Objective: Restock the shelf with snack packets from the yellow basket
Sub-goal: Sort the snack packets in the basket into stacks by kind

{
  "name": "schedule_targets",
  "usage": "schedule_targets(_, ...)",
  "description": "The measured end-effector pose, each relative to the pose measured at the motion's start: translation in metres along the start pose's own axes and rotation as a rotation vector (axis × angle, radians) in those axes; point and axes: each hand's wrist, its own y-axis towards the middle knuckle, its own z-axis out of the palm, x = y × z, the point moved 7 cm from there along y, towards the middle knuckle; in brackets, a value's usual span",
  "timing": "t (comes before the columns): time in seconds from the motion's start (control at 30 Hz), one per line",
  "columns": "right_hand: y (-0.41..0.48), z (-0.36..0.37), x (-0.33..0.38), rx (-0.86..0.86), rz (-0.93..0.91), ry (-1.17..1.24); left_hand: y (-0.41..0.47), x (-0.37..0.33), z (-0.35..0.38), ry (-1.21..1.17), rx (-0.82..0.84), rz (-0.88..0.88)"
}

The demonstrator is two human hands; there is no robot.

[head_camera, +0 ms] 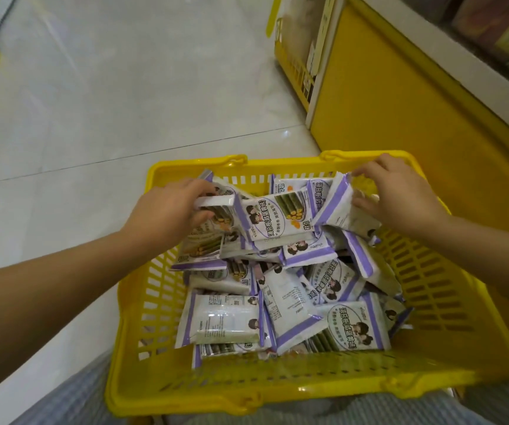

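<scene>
Centre snack packet, white with purple bands: the large Chinese title reads 海苔卷(咸蛋黄味), lying sideways to the view, and the smaller lines beneath are too fine to read. Same title on the near-right packet in the yellow basket. Back-panel print on the face-down packets is illegible.

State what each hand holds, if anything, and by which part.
Left hand grips a snack packet by its sealed end; right hand pinches another packet by its upper edge.
</scene>
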Motion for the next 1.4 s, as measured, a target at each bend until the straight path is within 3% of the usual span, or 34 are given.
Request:
schedule_targets(0.1, -0.015, 0.003, 0.008, 0.003, -0.062, 0.140, 0.003, 0.000, 0.000, 0.082, -0.072, 0.020)
schedule_targets(0.27, -0.058, 0.024, 0.035, 0.304, -0.267, 0.162, -0.015, -0.037, 0.006, 0.035, -0.039, 0.258)
schedule_targets(0.37, -0.078, 0.033, 0.050, 0.425, -0.372, 0.084, -0.039, -0.068, 0.038, -0.093, 0.249, 0.419)
schedule_targets(0.47, -0.091, 0.051, 0.072, 0.547, -0.373, 0.169, -0.072, -0.079, 0.098, -0.074, 0.774, 0.333)
schedule_targets(0.5, -0.095, 0.063, 0.078, 0.618, -0.330, 0.202, -0.081, -0.079, 0.113, -0.001, 0.869, 0.326)
schedule_targets(0.67, -0.106, 0.119, 0.085, 0.932, -0.019, 0.359, -0.090, -0.065, 0.140, 0.108, 0.882, 0.325)
schedule_targets(0.97, -0.099, 0.139, 0.088, 0.825, 0.221, 0.545, -0.099, -0.057, 0.160, 0.102, 0.975, 0.273)
schedule_targets(1.13, -0.108, 0.123, 0.079, 0.756, 0.244, 0.520, -0.093, -0.054, 0.154, -0.127, 1.036, 0.086)
schedule_targets(1.4, -0.107, 0.094, 0.068, 0.724, 0.221, 0.504, -0.087, -0.058, 0.152, -0.053, 1.171, 0.046)
